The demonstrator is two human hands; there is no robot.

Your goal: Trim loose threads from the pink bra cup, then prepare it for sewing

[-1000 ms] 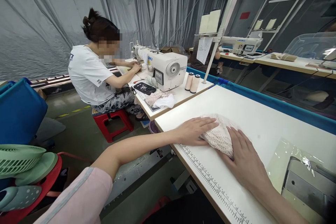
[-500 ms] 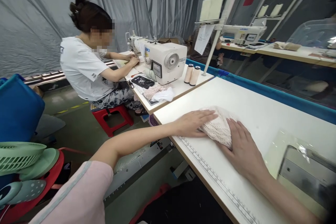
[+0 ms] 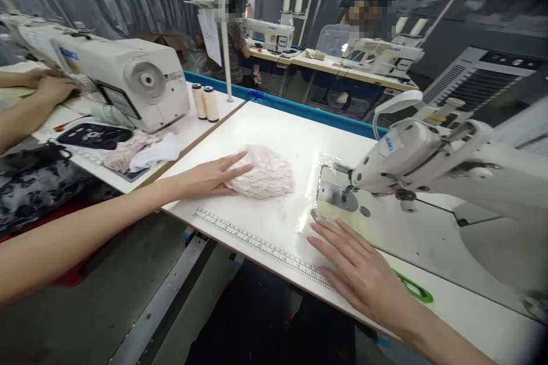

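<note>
A pale pink piece of lace fabric (image 3: 268, 174), folded or bunched into a rounded shape, lies on the white sewing table (image 3: 240, 120). My left hand (image 3: 216, 177) rests on its left edge with the fingers apart. My right hand (image 3: 355, 268) is off the fabric, fingers spread and nothing in them, low over the table near the ruler strip (image 3: 261, 242). Just beyond that hand is the metal needle plate (image 3: 338, 197) of a white sewing machine (image 3: 411, 154). A bright green tool (image 3: 414, 287), partly hidden by my right hand, lies on the table.
At left, a co-worker's hands (image 3: 53, 88) are at another sewing machine (image 3: 145, 77). Two thread spools (image 3: 205, 104) stand beside it, near pink and white cloth (image 3: 149, 151). A blue fabric trough (image 3: 299, 108) edges my table's far side. More machines (image 3: 381, 54) stand behind.
My right hand has left the lace fabric and moved right, toward the machine. My left hand stays on the fabric. The view has turned right, bringing the near sewing machine into sight.
</note>
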